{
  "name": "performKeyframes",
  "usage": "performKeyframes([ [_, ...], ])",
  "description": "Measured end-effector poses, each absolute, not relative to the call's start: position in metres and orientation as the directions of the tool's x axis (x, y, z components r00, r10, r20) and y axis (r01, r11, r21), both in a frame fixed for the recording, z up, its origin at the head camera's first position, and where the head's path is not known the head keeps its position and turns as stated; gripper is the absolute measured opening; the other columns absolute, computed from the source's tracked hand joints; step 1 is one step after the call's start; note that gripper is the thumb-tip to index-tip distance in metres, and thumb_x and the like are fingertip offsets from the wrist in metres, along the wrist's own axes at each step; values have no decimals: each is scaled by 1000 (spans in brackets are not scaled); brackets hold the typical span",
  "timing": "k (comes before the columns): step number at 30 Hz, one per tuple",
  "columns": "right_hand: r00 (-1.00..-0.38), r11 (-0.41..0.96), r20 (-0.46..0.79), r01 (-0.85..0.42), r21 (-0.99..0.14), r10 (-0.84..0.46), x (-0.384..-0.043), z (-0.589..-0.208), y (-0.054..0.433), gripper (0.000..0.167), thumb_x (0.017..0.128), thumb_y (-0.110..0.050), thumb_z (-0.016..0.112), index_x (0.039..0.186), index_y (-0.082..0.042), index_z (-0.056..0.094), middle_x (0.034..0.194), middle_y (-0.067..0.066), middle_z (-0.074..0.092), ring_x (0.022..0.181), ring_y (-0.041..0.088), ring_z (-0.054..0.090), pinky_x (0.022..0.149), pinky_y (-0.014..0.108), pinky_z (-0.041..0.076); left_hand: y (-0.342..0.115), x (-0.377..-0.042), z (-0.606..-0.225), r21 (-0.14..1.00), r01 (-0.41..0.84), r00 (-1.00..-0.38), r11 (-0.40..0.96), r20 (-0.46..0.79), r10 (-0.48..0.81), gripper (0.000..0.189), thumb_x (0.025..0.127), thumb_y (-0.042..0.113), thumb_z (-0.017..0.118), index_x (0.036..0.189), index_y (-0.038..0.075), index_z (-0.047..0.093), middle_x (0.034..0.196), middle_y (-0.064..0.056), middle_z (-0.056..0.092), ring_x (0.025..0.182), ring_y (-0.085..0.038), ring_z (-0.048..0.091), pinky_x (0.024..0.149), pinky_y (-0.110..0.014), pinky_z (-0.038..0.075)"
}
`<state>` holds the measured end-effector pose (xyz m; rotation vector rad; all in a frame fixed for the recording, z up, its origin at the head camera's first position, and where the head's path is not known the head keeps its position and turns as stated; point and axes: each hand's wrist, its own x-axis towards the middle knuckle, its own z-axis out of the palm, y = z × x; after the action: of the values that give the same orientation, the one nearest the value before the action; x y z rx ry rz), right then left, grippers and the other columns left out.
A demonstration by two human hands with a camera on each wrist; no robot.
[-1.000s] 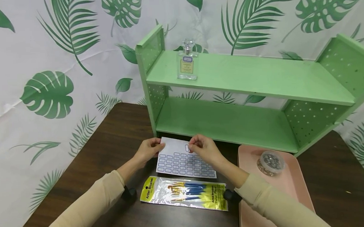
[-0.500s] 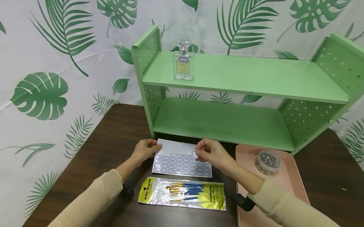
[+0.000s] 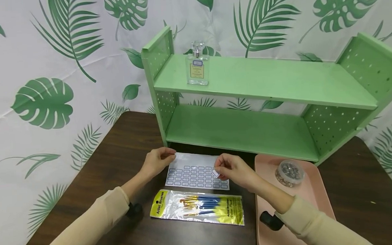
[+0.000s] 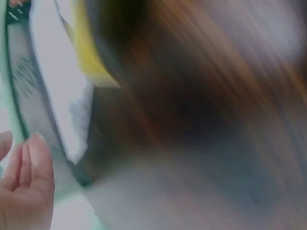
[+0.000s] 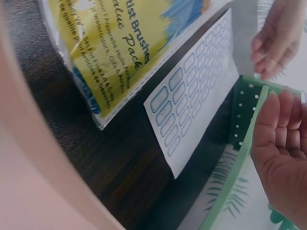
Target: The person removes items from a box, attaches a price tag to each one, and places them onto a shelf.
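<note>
A white sheet of labels (image 3: 198, 176) with rows of blue-bordered stickers lies on the dark table. My right hand (image 3: 234, 169) is over its right side, pinching one peeled label (image 3: 215, 173) between thumb and fingertips. In the right wrist view, the right hand (image 5: 283, 143) has its fingers bent, and the label itself is hidden. My left hand (image 3: 156, 161) hovers by the sheet's upper left corner. Its fingers (image 4: 41, 158) look loosely extended and apart from the sheet in the blurred left wrist view. Just in front of the sheet lies a packet of artist brushes (image 3: 199, 208).
A green two-tier shelf (image 3: 262, 82) stands behind the sheet. A perfume bottle (image 3: 197, 66) with a label on it is on its upper tier. To the right, a pink tray (image 3: 315, 190) holds a round clear-lidded tub (image 3: 290, 172).
My right hand has moved right and toward me with the peeled label, away from the sheet's upper part. The left hand has loosened from the sheet's corner, and the sheet now lies flatter.
</note>
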<state>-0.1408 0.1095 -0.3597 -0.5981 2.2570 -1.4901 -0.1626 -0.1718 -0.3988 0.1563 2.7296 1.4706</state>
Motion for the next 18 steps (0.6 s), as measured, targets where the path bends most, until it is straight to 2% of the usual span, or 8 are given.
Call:
performKeyframes([
  [5,-826,356,-74,-158,-921,-558,-137,-359,115,7,94,-4,54,96,3,53,83,20,57,80,36,61,71,39,56,-140,-147,-381,924,79,-939,375,-57,338,21,91,14,63,107,0,65,92,-15,68,87,-34,64,76,-45,55],
  [8,-819,360,-85,-154,-920,-568,-135,-359,116,7,94,-4,54,95,3,54,80,17,57,77,33,62,70,39,56,-125,-141,-376,947,61,-896,314,-87,436,22,90,15,63,106,-1,64,91,-16,67,88,-34,65,78,-46,54],
  [11,-811,372,-97,-155,-915,-577,-132,-359,118,7,93,-4,55,94,3,54,79,14,58,74,25,62,68,35,56,-113,-135,-374,960,41,-869,276,-102,485,22,89,15,64,104,-2,63,92,-19,66,86,-30,64,80,-46,54],
  [14,-805,383,-108,-156,-910,-584,-129,-359,119,7,93,-4,56,93,3,55,79,15,58,72,18,60,67,32,56,-103,-132,-374,964,37,-856,265,-106,506,21,87,14,66,101,-2,64,89,-18,66,82,-26,64,78,-45,54],
  [18,-798,399,-114,-167,-902,-592,-126,-359,122,6,92,-3,56,92,3,56,77,12,58,70,15,59,67,35,56,-94,-130,-374,963,44,-847,267,-106,521,19,85,13,68,97,-1,64,79,-6,66,74,-19,63,70,-39,54],
])
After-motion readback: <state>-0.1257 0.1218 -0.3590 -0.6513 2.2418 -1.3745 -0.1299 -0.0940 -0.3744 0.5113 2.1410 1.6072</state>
